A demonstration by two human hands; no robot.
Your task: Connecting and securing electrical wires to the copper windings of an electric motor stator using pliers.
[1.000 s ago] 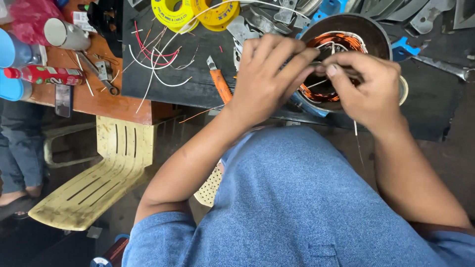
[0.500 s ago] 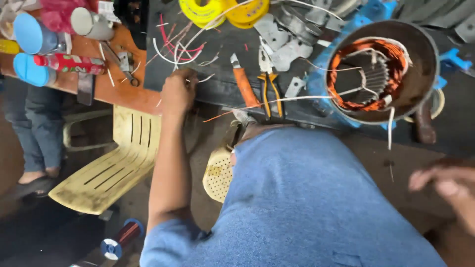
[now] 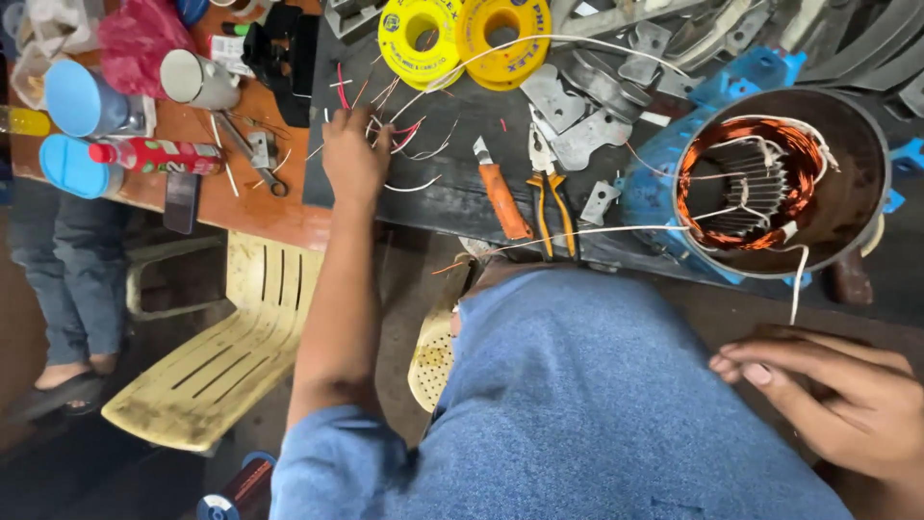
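- Left hand [image 3: 352, 154] reaches across the dark bench, fingers curled down into the loose wire scraps [image 3: 404, 135] (can't tell if it's pinching one).
- Right hand [image 3: 837, 395] rests loosely open and empty on the lap.
- Motor stator [image 3: 770, 183] sits untouched at the right; copper windings in, several white leads dangling, so tying-off looks unfinished.

This was a small motor-repair workshop. At the right of the frame sat an opened motor stator [image 3: 775, 183] with copper windings showing in its round metal housing. The dark workbench [image 3: 452, 197] across the top was strewn with loose wire offcuts [image 3: 409, 135], cut metal pieces [image 3: 587, 125], orange-handled pliers [image 3: 547, 193] and an orange-handled knife [image 3: 502, 197]. Two yellow spools [image 3: 462, 39] lay at upper centre. A worn plastic chair [image 3: 217, 347] stood lower left, near a copper wire reel [image 3: 241, 486].
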